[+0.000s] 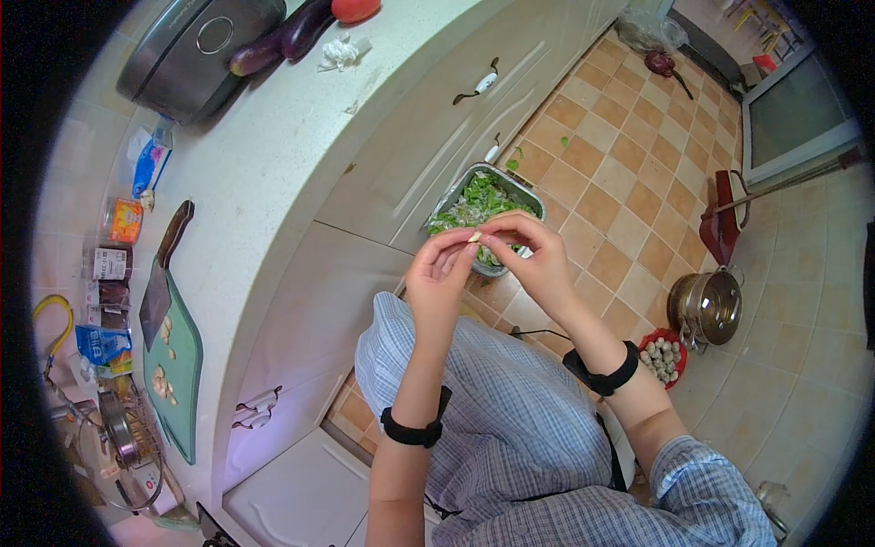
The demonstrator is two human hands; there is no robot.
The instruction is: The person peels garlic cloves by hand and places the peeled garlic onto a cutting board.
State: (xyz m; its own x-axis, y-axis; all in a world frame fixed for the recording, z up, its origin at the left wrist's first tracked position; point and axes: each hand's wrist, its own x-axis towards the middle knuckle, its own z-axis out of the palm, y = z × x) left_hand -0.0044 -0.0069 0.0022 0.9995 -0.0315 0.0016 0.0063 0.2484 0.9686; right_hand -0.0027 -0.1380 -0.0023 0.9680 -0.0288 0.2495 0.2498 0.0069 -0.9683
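A small pale garlic clove (475, 237) is pinched between the fingertips of both hands. My left hand (437, 273) is closed on it from one side, thumb and forefinger pressed together. From the other side, my right hand (533, 258) touches the clove with thumb and forefinger. Below them stands a bin (540, 202) holding green leaf scraps and whitish bits. On the counter, a green cutting board (187, 401) carries several garlic cloves (163, 385), and a dark-handled knife (157, 296) lies across its far end.
Along the counter are a black appliance (196, 59), eggplants (305, 29), a tomato (354, 7), crumpled tissue (344, 53) and packets (103, 343). On the tiled floor stand a lidded steel pot (705, 308), a red container of roundish pale items (663, 356) and a dustpan (725, 217).
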